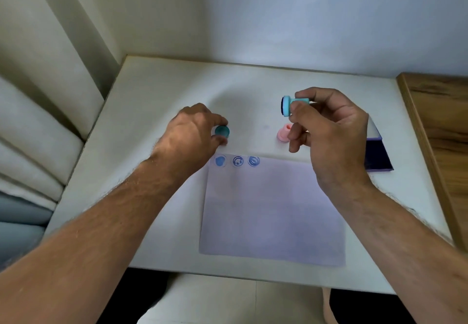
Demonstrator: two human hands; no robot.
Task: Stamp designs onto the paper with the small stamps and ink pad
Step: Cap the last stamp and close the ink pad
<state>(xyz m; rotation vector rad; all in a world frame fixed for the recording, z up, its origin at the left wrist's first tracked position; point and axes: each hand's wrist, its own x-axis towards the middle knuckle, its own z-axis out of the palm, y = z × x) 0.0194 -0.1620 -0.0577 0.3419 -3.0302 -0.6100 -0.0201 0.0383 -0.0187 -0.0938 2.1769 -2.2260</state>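
Above table (157,90), blue stamp (291,104) sideways, face left

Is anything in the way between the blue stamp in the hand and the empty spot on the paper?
Nothing visible. The blue stamp sits raised in the right hand, and the paper beside the three prints is bare.

White table (162,90) fills the middle, its far edge pushed up against a pale wall (329,14). Off to the left, light curtains (38,95) hang in folds beside the table. On the right, a wooden panel (440,131) with brown grain runs along the table's edge.
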